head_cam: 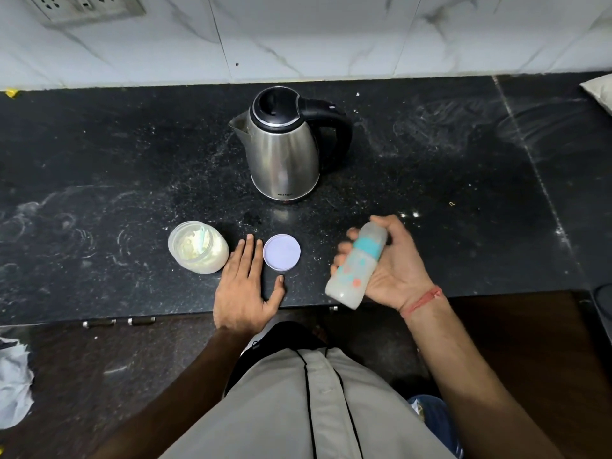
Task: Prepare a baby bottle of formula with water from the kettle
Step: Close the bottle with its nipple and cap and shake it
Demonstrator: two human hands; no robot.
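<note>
My right hand (394, 270) grips a baby bottle (356, 266) with a teal collar, tilted with its base toward me and milky liquid inside. It is held above the front edge of the black counter (99, 180). My left hand (246, 286) rests flat on the counter, fingers straight, between an open jar of pale formula powder (197, 247) and the jar's lilac lid (281, 252). A scoop lies inside the jar. The steel kettle (284, 147) with a black lid and handle stands behind, lid down, spout pointing left.
A marble-tiled wall with a socket panel (82, 8) runs behind the counter. White crumpled cloth (13, 382) lies low on the left. A pale object (599, 91) pokes in at the far right edge. Powder smears mark the counter.
</note>
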